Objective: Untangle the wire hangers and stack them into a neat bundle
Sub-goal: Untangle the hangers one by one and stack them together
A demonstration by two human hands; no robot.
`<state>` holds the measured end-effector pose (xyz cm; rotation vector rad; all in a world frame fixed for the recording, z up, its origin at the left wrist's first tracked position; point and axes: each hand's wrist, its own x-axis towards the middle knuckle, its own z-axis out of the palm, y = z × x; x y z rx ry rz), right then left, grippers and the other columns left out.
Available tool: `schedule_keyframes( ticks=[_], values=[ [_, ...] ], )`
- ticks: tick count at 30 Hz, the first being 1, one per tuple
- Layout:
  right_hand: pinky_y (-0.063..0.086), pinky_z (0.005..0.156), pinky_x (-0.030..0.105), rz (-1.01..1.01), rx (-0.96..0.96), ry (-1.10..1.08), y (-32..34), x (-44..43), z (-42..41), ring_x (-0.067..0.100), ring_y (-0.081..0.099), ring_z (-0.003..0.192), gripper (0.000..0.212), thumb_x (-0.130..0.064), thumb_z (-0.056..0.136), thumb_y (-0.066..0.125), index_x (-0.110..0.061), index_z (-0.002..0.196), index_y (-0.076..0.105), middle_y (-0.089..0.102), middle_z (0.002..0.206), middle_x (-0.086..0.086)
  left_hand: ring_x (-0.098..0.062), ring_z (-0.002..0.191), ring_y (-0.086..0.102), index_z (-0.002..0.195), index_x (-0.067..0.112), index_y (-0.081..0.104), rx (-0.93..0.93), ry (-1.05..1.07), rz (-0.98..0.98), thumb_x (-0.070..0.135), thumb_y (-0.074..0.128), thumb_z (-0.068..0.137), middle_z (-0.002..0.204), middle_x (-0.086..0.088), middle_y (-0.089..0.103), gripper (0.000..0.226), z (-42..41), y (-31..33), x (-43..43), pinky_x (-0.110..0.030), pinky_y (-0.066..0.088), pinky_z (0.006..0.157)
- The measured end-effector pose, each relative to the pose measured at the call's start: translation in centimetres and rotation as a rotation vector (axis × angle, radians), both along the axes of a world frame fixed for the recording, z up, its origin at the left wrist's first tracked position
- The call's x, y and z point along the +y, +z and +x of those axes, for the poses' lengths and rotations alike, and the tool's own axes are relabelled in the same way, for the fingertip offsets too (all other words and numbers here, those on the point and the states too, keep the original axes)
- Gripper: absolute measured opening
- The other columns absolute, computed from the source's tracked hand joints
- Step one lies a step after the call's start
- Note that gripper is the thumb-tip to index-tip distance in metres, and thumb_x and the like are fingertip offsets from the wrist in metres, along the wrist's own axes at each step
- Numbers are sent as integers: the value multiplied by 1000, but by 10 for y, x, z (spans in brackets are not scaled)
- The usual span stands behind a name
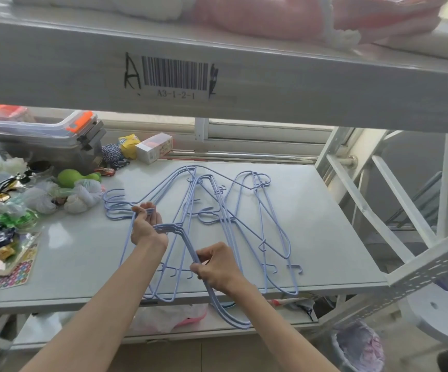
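Crinkly wrappers (pixel 1 237) and a smooth green toy (pixel 76 178) crowd the pale, glossy bench (pixel 324 237). The left hand (pixel 147 224) clenches the necks of thin lilac wire hangers (pixel 180 237); the right hand (pixel 216 267) pinches their curved shoulders. More hangers (pixel 257 210) lie tangled farther right.

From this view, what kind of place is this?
Likely a stockroom or warehouse: metal racking with a barcode label on the shelf beam, stacked plastic bins, and mixed small goods beside the hangers.
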<state>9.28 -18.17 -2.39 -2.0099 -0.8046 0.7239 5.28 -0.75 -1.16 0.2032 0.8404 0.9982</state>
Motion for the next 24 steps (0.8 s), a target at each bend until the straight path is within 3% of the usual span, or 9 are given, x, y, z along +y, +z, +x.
schedule_keyframes(
  ticks=[4, 8, 14, 17, 19, 21, 24],
  values=[
    [52, 51, 27, 31, 86, 28, 10, -4, 10, 16, 62, 56, 33, -34, 84, 72, -1, 81, 74, 72, 75, 16, -8, 84, 63, 77, 19, 56, -86, -21, 3, 21, 45, 102, 83, 4, 62, 28, -4, -4, 9, -23, 48, 95],
    [48, 44, 26, 82, 110, -105, 18, -11, 36, 18, 62, 48, 38, -28, 95, 59, 7, 85, 70, 73, 78, 18, -7, 78, 62, 76, 23, 54, -109, -4, -22, 18, 43, 102, 73, 8, 63, 29, -8, -9, 16, -19, 51, 79],
    [44, 40, 23, 119, 9, -299, 25, -21, 79, 15, 59, 43, 34, -23, 97, 56, 1, 78, 71, 73, 72, 14, -9, 74, 62, 76, 18, 56, -157, 21, -56, 21, 46, 102, 73, 6, 64, 27, -11, -13, 21, -21, 53, 80],
    [50, 52, 30, 96, -74, -435, 18, -30, 102, 18, 62, 50, 33, -22, 94, 58, 0, 73, 71, 73, 70, 12, -9, 73, 63, 75, 16, 55, -182, 47, -71, 20, 46, 103, 56, 6, 66, 30, -14, -12, 25, -22, 53, 81],
    [50, 64, 31, 32, -172, -525, 12, -40, 117, 26, 67, 66, 26, -16, 91, 60, 0, 76, 72, 73, 75, 13, -9, 74, 63, 74, 15, 55, -178, 48, -68, 20, 45, 103, 53, 6, 67, 31, -15, -10, 29, -23, 51, 87],
    [46, 73, 27, -45, -264, -576, 4, -52, 129, 30, 67, 84, 17, -9, 89, 59, 0, 88, 74, 74, 88, 16, -10, 74, 63, 75, 14, 56, -179, 49, -68, 20, 44, 103, 53, 5, 67, 31, -17, -8, 32, -24, 51, 88],
    [47, 91, 34, -126, -314, -607, -8, -67, 141, 35, 62, 107, 25, -4, 88, 60, 0, 110, 69, 68, 113, 21, -11, 75, 64, 75, 14, 56, -203, 67, -63, 20, 45, 103, 54, 5, 66, 30, -19, -5, 37, -24, 52, 82]
  ],
)
